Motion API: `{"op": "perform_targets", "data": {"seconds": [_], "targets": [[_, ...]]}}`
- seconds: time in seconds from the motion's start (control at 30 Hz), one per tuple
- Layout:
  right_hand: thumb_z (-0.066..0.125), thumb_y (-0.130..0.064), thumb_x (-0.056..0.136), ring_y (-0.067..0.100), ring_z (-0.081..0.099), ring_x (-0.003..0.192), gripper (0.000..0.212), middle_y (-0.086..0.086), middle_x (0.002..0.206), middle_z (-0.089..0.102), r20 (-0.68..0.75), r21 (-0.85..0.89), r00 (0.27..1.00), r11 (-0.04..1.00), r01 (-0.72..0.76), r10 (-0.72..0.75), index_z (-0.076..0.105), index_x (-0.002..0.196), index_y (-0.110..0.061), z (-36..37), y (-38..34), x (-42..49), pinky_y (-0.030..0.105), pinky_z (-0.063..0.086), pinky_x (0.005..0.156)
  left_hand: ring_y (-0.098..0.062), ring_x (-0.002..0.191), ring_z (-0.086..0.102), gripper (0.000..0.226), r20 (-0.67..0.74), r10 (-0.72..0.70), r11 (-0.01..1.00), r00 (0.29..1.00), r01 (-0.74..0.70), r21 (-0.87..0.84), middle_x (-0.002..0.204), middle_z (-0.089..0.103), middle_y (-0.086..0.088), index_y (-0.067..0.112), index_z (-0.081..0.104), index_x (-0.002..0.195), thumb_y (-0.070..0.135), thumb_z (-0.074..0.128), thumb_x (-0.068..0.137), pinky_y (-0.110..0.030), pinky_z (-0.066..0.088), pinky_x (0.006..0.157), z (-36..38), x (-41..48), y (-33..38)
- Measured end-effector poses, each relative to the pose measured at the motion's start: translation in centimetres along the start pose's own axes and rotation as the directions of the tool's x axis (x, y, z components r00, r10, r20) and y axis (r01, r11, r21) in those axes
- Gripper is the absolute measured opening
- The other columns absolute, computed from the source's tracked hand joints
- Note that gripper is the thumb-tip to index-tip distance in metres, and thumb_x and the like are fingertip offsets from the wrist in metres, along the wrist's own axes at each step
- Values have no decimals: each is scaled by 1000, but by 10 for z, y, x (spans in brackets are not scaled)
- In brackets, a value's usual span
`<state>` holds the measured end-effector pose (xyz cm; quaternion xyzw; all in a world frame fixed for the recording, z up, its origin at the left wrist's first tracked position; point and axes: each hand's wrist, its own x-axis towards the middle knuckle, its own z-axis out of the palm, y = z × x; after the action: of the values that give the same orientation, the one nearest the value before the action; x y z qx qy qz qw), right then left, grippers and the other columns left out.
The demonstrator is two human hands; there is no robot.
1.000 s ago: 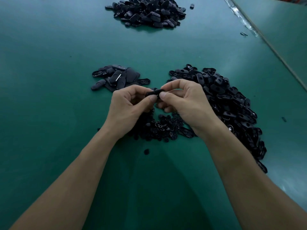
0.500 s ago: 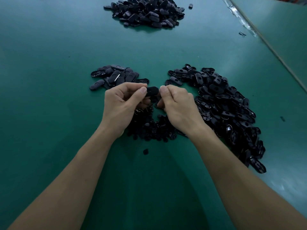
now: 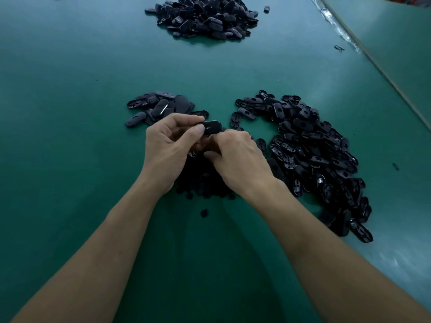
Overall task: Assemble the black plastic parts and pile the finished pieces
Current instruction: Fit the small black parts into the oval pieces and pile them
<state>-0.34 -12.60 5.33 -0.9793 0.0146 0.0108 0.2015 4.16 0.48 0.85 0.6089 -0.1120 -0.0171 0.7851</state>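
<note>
My left hand [image 3: 171, 145] pinches a black oval plastic part [image 3: 211, 127] between thumb and forefinger, just above the table. My right hand [image 3: 238, 157] is curled, knuckles up, right beside it; its fingertips are hidden underneath, over a heap of small black pieces [image 3: 205, 183], so what they hold cannot be seen. A small pile of black oval parts [image 3: 161, 107] lies just beyond my left hand. A long heap of open black shells [image 3: 312, 145] stretches along the right.
A large pile of black parts [image 3: 205, 17] sits at the far end of the green table [image 3: 70, 113]. One small round piece [image 3: 204, 213] lies loose between my forearms. A table seam with clear tape [image 3: 338, 29] runs along the right.
Both hands have sunk toward the table. My right hand let go of the oval part and turned down over the small pieces; my left hand kept the part.
</note>
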Motion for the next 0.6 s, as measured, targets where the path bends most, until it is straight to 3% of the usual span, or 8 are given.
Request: {"op": "perform_targets", "data": {"seconds": [0.17,0.37,0.6], "targets": [[69,-19,92,29,67,96,18,5,105,71,-56,67,998,998,9,-5,69,110,-16,2,-2,-3,44,55,83,-15,73,71,17,-13,-16,998,1000,15,-59,86,76,-3,24,77,89,9,70,88,-24,56,69,-2,1,0],[62,-26,98,24,65,100,19,6,106,70,-57,182,997,982,-42,53,73,111,-16,0,7,1,42,52,92,-12,71,69,14,-39,-58,991,998,52,-122,77,72,3,17,73,97,7,68,89,-22,55,68,-2,2,-1],[58,-23,101,15,67,72,15,-4,77,68,-105,349,992,936,-32,73,68,93,-16,-13,14,-3,42,59,73,-14,75,71,12,-73,-45,997,996,40,-63,82,73,3,16,70,97,6,66,92,-23,55,69,-2,3,-3]]}}
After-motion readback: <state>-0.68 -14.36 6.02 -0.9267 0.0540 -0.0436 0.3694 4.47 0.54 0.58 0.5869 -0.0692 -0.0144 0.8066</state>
